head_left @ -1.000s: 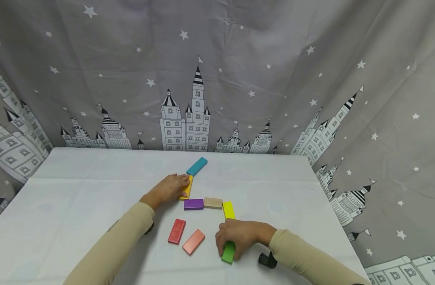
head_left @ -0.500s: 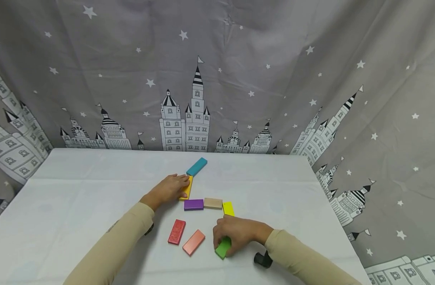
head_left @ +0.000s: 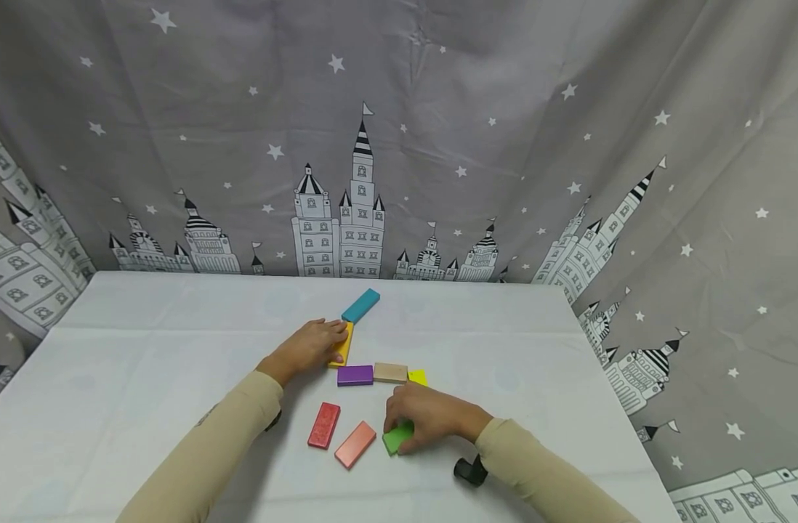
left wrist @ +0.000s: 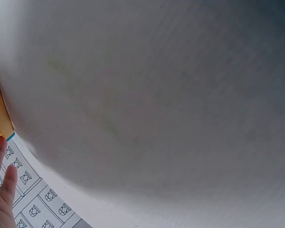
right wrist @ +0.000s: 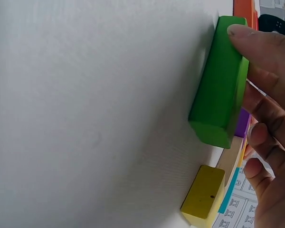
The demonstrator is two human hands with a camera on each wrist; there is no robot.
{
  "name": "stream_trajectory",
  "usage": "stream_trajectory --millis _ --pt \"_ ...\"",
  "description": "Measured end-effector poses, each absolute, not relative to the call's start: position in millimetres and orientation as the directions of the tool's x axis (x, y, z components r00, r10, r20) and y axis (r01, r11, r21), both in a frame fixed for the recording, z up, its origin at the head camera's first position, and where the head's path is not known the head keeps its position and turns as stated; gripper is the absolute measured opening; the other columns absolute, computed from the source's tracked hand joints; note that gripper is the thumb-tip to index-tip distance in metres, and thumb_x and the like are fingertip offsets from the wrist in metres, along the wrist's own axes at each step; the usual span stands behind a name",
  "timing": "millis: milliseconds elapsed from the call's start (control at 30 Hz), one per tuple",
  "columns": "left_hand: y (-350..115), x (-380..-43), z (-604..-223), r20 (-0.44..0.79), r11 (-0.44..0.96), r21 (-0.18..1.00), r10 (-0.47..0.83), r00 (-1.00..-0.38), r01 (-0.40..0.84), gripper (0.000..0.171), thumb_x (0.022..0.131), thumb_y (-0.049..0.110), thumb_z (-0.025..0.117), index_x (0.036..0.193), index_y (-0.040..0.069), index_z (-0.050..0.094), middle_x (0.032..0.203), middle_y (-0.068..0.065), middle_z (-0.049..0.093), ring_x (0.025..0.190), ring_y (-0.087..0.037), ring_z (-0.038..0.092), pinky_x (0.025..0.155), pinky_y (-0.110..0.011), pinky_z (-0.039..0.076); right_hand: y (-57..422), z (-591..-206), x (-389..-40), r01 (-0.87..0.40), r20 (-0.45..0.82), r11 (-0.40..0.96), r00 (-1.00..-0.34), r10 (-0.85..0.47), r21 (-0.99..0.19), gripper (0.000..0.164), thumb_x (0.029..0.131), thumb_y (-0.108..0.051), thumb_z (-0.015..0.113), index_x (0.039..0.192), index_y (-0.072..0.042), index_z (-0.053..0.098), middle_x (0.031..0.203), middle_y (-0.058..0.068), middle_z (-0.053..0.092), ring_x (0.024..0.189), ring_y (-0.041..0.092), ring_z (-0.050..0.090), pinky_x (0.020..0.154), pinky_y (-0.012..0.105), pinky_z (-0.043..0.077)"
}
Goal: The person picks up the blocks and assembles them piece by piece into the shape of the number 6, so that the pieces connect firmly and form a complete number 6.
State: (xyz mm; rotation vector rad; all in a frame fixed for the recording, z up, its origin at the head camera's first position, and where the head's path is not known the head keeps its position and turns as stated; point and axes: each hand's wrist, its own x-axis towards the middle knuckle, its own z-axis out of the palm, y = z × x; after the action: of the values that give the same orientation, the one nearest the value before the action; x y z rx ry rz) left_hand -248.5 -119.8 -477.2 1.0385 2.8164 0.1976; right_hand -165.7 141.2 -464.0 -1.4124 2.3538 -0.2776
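Note:
My right hand (head_left: 425,414) pinches a green block (head_left: 397,437) between thumb and fingers, as the right wrist view shows up close (right wrist: 218,85). Just beyond that hand, a yellow block (head_left: 417,377) is partly covered by it. My left hand (head_left: 312,346) rests on an orange-yellow block (head_left: 347,345), fingers stretched over it. A blue block (head_left: 361,306) lies slanted at the far end of this one. Below it, a purple block (head_left: 355,375) and a beige block (head_left: 390,373) lie end to end, with the yellow block at the beige one's right end.
A red block (head_left: 324,426) and a salmon-pink block (head_left: 355,444) lie on the white tabletop (head_left: 176,349), left of the green block. Behind the table hangs a grey curtain (head_left: 438,145) with castles and stars. A black wrist device (head_left: 471,471) hangs under the right forearm.
My right hand has slid the green block left and away from me, turning it toward the salmon-pink block. The hand now covers more of the yellow block. My left hand has stayed put.

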Motion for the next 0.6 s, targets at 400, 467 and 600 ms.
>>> stream_trajectory --millis 400,467,600 --pt "-119.2 -249.5 -479.3 -0.087 0.755 0.167 0.651 -0.754 0.634 0.062 0.088 0.035 0.065 0.136 -0.002 0.052 0.143 -0.018 0.047 0.135 -0.032 0.042 0.111 -0.050 0.031 141.8 -470.4 -174.4 -0.789 -0.164 0.501 -0.475 -0.865 -0.356 0.028 0.079 -0.032 0.080 0.102 -0.019 0.075 0.088 -0.017 0.062 0.085 -0.003 0.049 0.082 0.015 0.038" --pt "-119.0 -249.6 -479.6 -0.087 0.755 0.169 0.652 -0.753 0.634 0.061 0.089 0.034 0.065 0.136 -0.002 0.051 0.144 -0.018 0.046 0.135 -0.032 0.041 0.111 -0.050 0.030 141.9 -470.8 -175.1 -0.787 -0.156 0.507 -0.484 -0.861 -0.351 0.028 0.078 -0.032 0.080 0.102 -0.019 0.075 0.088 -0.017 0.062 0.084 -0.003 0.049 0.082 0.015 0.038" --pt "-119.0 -249.6 -479.8 -0.089 0.755 0.180 0.651 -0.754 0.631 0.061 0.089 0.034 0.065 0.136 -0.003 0.051 0.144 -0.018 0.046 0.135 -0.032 0.041 0.111 -0.050 0.030 142.1 -470.3 -175.3 -0.778 -0.141 0.524 -0.509 -0.849 -0.348 0.029 0.077 -0.032 0.081 0.102 -0.018 0.075 0.086 -0.016 0.062 0.081 -0.002 0.048 0.081 0.015 0.039"
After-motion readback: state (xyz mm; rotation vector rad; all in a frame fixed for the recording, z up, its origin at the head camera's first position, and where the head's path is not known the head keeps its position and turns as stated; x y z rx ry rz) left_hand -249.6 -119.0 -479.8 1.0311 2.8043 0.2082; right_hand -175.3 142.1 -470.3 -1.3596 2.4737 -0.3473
